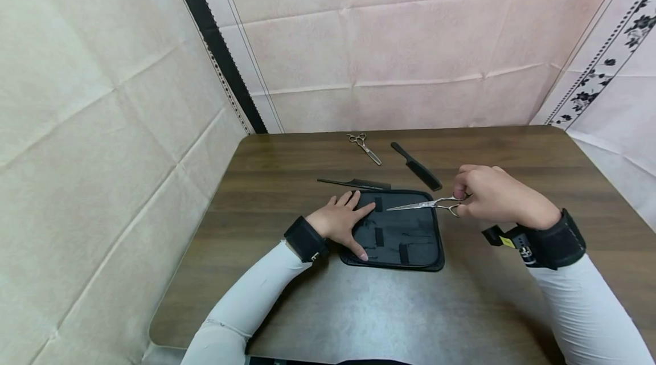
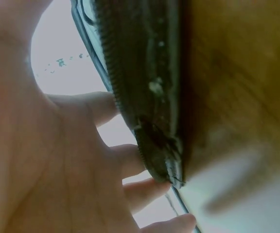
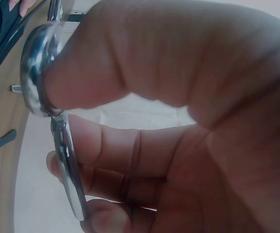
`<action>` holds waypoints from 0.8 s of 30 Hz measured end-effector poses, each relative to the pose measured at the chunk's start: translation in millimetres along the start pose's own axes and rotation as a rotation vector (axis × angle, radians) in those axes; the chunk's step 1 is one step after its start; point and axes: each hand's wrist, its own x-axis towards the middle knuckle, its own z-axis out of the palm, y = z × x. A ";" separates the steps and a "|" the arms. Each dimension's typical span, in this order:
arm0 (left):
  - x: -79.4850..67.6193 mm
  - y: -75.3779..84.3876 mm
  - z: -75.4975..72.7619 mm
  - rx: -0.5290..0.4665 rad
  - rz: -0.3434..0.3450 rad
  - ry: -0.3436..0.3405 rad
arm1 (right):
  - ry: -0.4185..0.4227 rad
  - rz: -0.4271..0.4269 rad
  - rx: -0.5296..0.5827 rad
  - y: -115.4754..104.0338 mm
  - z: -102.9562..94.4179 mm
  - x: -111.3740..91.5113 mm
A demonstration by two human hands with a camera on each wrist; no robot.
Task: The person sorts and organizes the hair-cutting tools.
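In my right hand [image 1: 497, 194] is a pair of silver hair scissors [image 1: 411, 206]. The blades point left over the black zip case [image 1: 422, 240], which lies unfolded flat on the table. In the right wrist view the thumb [image 3: 89, 80] presses at a metal finger ring [image 3: 28, 73], and the other fingers curl near the handle. My left hand [image 1: 339, 221] rests on the case's left edge with fingers spread. The left wrist view shows its fingers along the zipped rim [image 2: 145, 73]. Dark elastic loops [image 1: 379, 237] line the case.
Just behind the case lies a black tail comb [image 1: 359, 184]. A black handled comb [image 1: 422, 174] sits farther right, and a second pair of scissors [image 1: 366, 147] near the back edge. The brown wooden table [image 1: 246, 274] meets hanging cloth [image 1: 384, 57] behind.
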 end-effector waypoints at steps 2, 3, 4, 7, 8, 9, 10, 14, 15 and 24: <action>0.5 -1.6 -0.2 -0.005 0.000 0.000 | 0.003 -0.007 -0.003 1.0 -0.2 -0.1; 0.6 -2.3 -0.1 -0.007 0.003 0.000 | 0.004 -0.009 -0.005 1.9 -0.1 -0.6; 0.8 -2.8 0.0 -0.008 0.004 0.000 | 0.004 -0.012 -0.008 2.4 -0.2 -1.5; 0.9 -3.6 -0.3 -0.012 0.007 -0.001 | 0.003 -0.013 -0.023 3.4 -0.8 -4.9; 0.9 -3.8 -0.6 -0.014 0.008 -0.002 | 0.003 -0.015 -0.029 4.3 -0.9 -6.2; 0.8 -3.9 -1.0 -0.016 0.006 -0.001 | 0.000 -0.015 -0.033 5.2 -1.0 -7.4; 1.2 -3.5 -1.3 -0.018 0.005 -0.001 | -0.005 -0.015 -0.035 6.5 -0.9 -9.0; 1.9 -3.4 -2.4 -0.024 0.007 -0.002 | -0.051 -0.010 -0.039 13.7 1.3 -15.7; 2.0 -3.5 -2.3 -0.023 0.009 -0.002 | -0.067 -0.007 -0.036 15.3 1.9 -17.5; 2.2 -5.8 0.2 -0.026 0.016 -0.001 | -0.134 -0.022 -0.002 18.9 3.0 -24.2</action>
